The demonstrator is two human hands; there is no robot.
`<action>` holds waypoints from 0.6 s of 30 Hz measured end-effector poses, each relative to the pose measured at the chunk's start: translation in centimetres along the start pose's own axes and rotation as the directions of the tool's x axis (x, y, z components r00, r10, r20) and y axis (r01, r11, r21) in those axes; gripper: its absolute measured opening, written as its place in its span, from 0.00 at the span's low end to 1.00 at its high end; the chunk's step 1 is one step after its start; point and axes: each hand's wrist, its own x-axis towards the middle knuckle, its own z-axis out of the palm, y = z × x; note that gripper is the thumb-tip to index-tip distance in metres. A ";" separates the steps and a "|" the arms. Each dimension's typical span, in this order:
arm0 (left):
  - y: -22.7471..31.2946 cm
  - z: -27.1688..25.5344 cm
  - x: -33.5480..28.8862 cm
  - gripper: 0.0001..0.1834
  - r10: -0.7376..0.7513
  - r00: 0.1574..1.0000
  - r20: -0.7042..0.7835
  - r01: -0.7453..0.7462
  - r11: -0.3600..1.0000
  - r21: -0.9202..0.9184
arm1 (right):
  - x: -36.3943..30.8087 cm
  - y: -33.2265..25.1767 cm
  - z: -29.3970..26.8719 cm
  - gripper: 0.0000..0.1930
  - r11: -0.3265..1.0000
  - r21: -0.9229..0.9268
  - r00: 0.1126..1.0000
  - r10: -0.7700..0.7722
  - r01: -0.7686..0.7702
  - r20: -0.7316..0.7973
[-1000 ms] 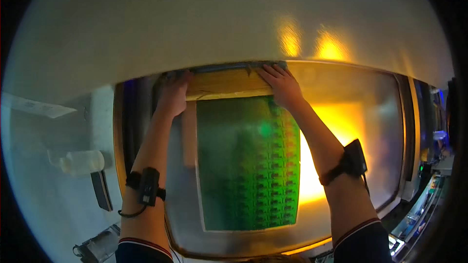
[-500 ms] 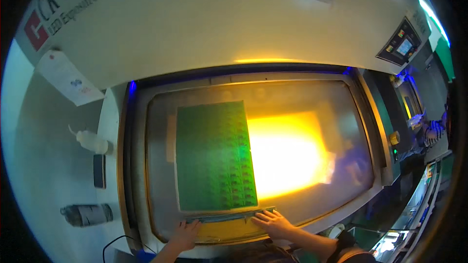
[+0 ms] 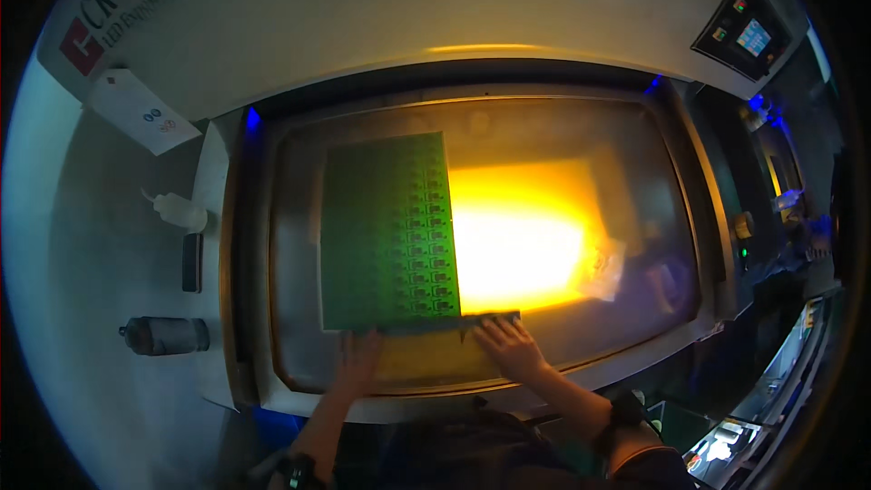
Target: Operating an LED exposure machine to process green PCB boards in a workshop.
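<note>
A green circuit panel [image 3: 388, 231] with rows of small dark patterns lies flat on the left half of a framed, glossy machine bed [image 3: 299, 345]. Along its near edge runs a narrow dark strip [image 3: 494, 318], which extends past the panel's right corner. My right hand [image 3: 510, 347] rests with fingers spread on the right part of this strip. Close to the panel's near left edge, my left hand [image 3: 361, 361] has its fingers stretched forward; it is somewhat blurred. The fingertips of the left hand reach the strip or panel edge; I cannot tell which.
Bright yellow light [image 3: 522, 240] glares right of the panel. Above the bed stands the pale machine housing [image 3: 390, 18] with a control panel [image 3: 744, 32]. On the left ledge are a white squeeze bottle [image 3: 180, 212], a phone [image 3: 192, 263] and a dark bottle [image 3: 165, 336].
Both hands have moved forward with the dark strip, closing the gap to the panel's near edge. The whole view has shifted, showing more of my forearms.
</note>
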 end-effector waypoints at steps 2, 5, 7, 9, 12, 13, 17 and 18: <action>-2.7 -4.6 9.0 0.35 -0.009 0.983 0.184 0.063 0.954 -0.293 | 4.7 4.2 -0.2 0.36 0.999 -0.027 0.995 0.038 -0.041 -0.089; -8.9 0.4 19.4 0.40 -0.090 0.996 -0.023 0.079 0.947 -0.311 | 15.2 10.3 -2.7 0.37 0.987 -0.139 0.992 0.060 -0.075 -0.111; -12.3 -2.7 28.1 0.42 -0.111 0.990 0.089 0.136 0.921 -0.365 | 21.6 15.6 -2.9 0.38 0.979 -0.162 0.983 0.097 -0.122 -0.154; -16.6 -3.6 34.3 0.41 -0.169 0.969 0.182 0.229 0.890 -0.395 | 28.4 19.4 -3.5 0.39 0.981 -0.130 0.977 0.116 -0.141 -0.179; -20.1 -2.5 43.3 0.37 -0.138 0.984 -0.114 0.075 0.898 -0.434 | 35.3 25.5 -6.0 0.40 0.963 -0.193 0.969 0.153 -0.191 -0.192; -21.1 -2.8 45.1 0.37 -0.133 0.985 -0.114 0.071 0.898 -0.435 | 37.6 26.7 -6.3 0.40 0.962 -0.193 0.969 0.159 -0.195 -0.191; -23.2 -2.7 48.4 0.36 -0.167 0.980 -0.109 0.110 0.908 -0.404 | 41.6 29.3 -6.5 0.39 0.972 -0.175 0.960 0.111 -0.160 -0.258; -23.3 -2.9 48.1 0.36 -0.152 0.973 -0.175 0.077 0.924 -0.375 | 41.6 29.3 -6.4 0.39 0.964 -0.215 0.945 0.080 -0.154 -0.318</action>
